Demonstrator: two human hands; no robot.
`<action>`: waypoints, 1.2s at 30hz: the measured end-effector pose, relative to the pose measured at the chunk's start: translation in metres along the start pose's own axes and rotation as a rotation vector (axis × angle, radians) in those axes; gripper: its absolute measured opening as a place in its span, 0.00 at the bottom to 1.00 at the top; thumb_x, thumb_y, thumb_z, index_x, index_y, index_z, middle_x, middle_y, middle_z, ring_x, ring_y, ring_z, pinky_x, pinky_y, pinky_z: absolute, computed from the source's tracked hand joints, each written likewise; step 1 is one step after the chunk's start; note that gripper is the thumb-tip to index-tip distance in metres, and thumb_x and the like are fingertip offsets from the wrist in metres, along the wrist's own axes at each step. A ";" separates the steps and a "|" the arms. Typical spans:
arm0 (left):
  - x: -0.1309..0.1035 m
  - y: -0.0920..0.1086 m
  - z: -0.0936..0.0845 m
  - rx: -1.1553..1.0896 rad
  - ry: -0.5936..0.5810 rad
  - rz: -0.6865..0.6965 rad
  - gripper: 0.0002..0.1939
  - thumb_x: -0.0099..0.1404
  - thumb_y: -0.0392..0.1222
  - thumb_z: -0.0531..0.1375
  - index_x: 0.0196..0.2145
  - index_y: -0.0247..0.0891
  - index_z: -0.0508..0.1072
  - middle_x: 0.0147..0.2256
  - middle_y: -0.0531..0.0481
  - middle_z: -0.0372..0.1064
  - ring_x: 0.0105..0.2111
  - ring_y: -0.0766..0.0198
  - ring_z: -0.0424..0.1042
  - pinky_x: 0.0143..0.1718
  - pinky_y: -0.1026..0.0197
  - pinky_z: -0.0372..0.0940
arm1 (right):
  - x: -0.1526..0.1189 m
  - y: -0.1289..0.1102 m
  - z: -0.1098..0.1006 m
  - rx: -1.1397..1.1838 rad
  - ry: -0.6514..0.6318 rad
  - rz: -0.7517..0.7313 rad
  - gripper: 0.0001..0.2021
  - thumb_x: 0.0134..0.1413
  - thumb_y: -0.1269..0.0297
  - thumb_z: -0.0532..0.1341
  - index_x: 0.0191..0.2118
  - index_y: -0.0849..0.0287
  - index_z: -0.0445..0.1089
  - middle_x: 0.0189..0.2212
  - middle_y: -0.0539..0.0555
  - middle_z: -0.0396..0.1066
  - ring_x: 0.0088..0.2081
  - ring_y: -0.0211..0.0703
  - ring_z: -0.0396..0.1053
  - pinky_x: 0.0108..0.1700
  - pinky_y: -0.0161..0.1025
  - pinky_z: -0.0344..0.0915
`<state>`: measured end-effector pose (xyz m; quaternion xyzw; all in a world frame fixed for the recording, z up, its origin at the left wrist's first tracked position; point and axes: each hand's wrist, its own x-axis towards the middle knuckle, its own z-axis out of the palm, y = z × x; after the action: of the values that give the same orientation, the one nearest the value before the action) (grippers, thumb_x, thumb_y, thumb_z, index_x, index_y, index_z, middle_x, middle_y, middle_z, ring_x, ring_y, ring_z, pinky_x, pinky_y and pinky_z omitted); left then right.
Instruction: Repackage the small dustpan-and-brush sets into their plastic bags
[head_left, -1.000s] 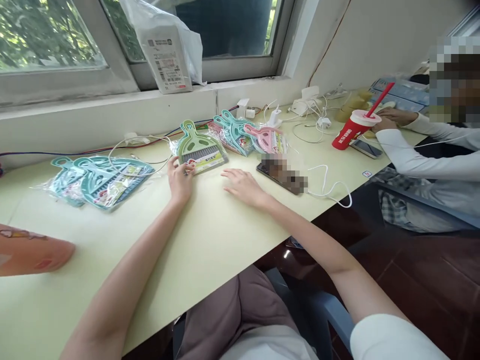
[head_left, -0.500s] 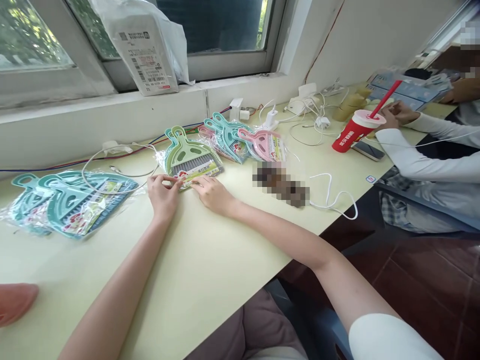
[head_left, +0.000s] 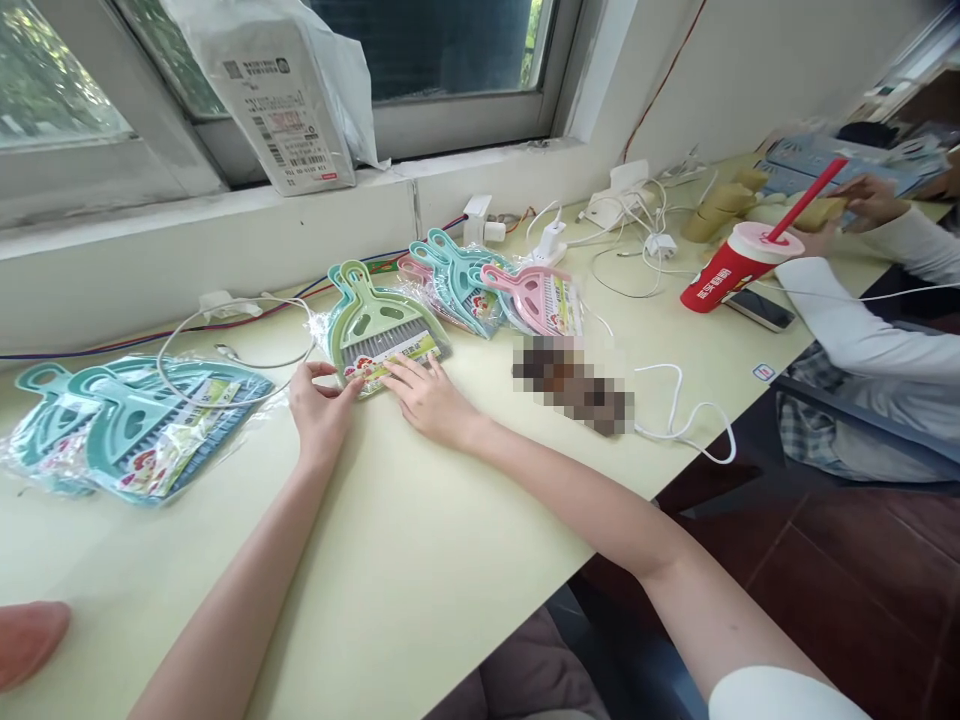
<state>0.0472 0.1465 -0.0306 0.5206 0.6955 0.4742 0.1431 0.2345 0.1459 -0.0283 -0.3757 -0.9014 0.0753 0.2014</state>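
A green dustpan and brush set (head_left: 377,318) in clear plastic wrapping lies on top of a teal set (head_left: 339,278) near the wall. At its lower left corner my left hand (head_left: 321,408) pinches the wrapping between thumb and fingers. My right hand (head_left: 431,400) rests with fingers spread on the front of the package, over the yellow label (head_left: 409,350). Parts of the label are hidden under the fingers. Beyond and to the right are a wrapped teal set (head_left: 448,270) and a pink set (head_left: 529,292).
More wrapped teal sets (head_left: 135,420) lie at the left under a white cable (head_left: 171,385). A red cup (head_left: 720,275) with a straw stands by a phone (head_left: 761,310) at the right. Another person's sleeve (head_left: 825,310) is beyond. A bagged parcel (head_left: 289,120) leans at the window.
My right hand's fingers have spread out and lie flatter on the package. My left hand stays at the lower left corner. The view has shifted slightly, and the other person's hands have moved.
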 end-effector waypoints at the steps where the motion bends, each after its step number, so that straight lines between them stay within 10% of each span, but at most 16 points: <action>1: 0.000 0.001 0.000 0.002 -0.002 -0.009 0.18 0.48 0.45 0.66 0.36 0.41 0.67 0.40 0.51 0.67 0.24 0.68 0.66 0.31 0.60 0.64 | 0.000 0.000 0.000 -0.004 -0.004 -0.003 0.23 0.62 0.74 0.48 0.62 0.62 0.60 0.66 0.61 0.53 0.68 0.51 0.46 0.67 0.63 0.39; 36: -0.004 0.014 0.003 0.218 -0.033 0.010 0.10 0.53 0.45 0.62 0.35 0.45 0.69 0.45 0.48 0.60 0.31 0.60 0.70 0.42 0.46 0.69 | 0.008 0.036 -0.010 0.126 0.189 0.297 0.37 0.61 0.76 0.47 0.70 0.52 0.28 0.65 0.57 0.55 0.65 0.53 0.54 0.64 0.71 0.19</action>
<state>0.0593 0.1448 -0.0217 0.5442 0.7379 0.3879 0.0945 0.2573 0.1763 -0.0268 -0.4966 -0.8067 0.1248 0.2952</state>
